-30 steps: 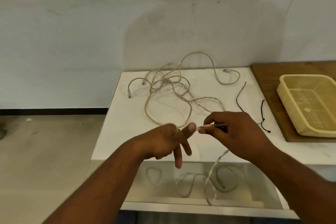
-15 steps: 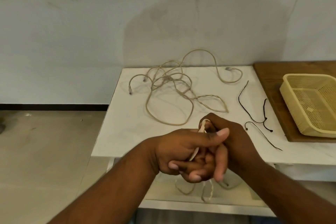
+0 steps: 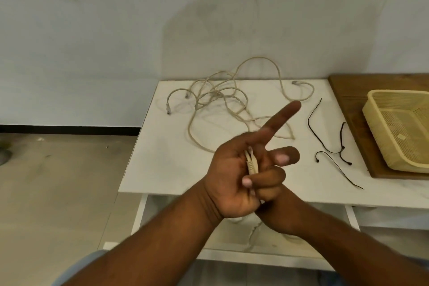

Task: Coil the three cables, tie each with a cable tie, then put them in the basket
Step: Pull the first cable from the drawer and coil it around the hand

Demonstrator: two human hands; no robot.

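Cable end (image 3: 251, 162) pinned against left hand (image 3: 232, 181) under curled fingers (image 3: 267, 179), index finger straight, right hand (image 3: 281, 216) tucked behind, its grip impossible to tell, loose cables (image 3: 216, 95) tangled on white surface (image 3: 162, 158), black cable ties (image 3: 309, 121) beside them, basket (image 3: 394, 94) far right.

Cropped at right edge: pale yellow plastic mesh basket (image 3: 380, 137). Mostly hidden behind left hand (image 3: 232, 176) and its beige cable (image 3: 251, 165): right hand (image 3: 278, 213).

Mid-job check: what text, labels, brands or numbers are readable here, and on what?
No readable text in this view.
Small pale tag inside the basket: too small to read.
Cable in the left hand: no print visible.
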